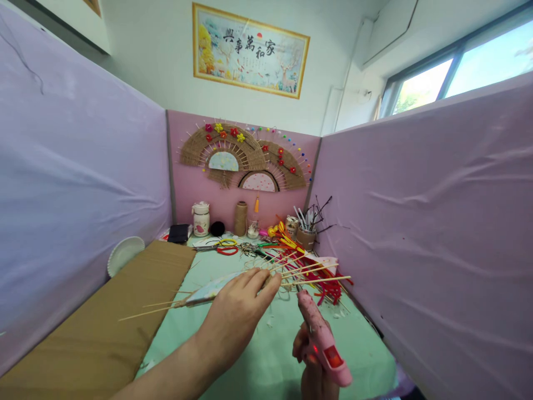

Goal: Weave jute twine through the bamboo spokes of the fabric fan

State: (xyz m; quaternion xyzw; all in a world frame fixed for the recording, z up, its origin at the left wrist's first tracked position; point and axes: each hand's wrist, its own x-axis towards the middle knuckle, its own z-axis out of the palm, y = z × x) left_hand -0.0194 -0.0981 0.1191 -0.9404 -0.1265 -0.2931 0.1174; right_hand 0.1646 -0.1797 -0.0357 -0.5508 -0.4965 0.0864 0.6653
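My left hand [244, 303] grips a half-made fan with its fingers closed over the edge. Thin wooden sticks [310, 270] fan out from it to the right, and a few more stick out on the left. Part of its pale patterned panel [212, 287] shows beside my wrist; the rest is hidden under the hand. Brown twine is wound near my fingertips. My right hand [310, 355] is wrapped round the handle of a pink glue gun [320, 333] with a lit red switch. The gun's nozzle points up at the sticks, close to them; whether it touches I cannot tell.
Scissors [227, 250], a twine spool [240, 218], a white jar [201, 218] and a holder of sticks [307, 238] line the back. Red and orange pipe cleaners [328, 289] lie at the right. Cardboard [104, 311] covers the left; finished fans [225, 141] hang behind.
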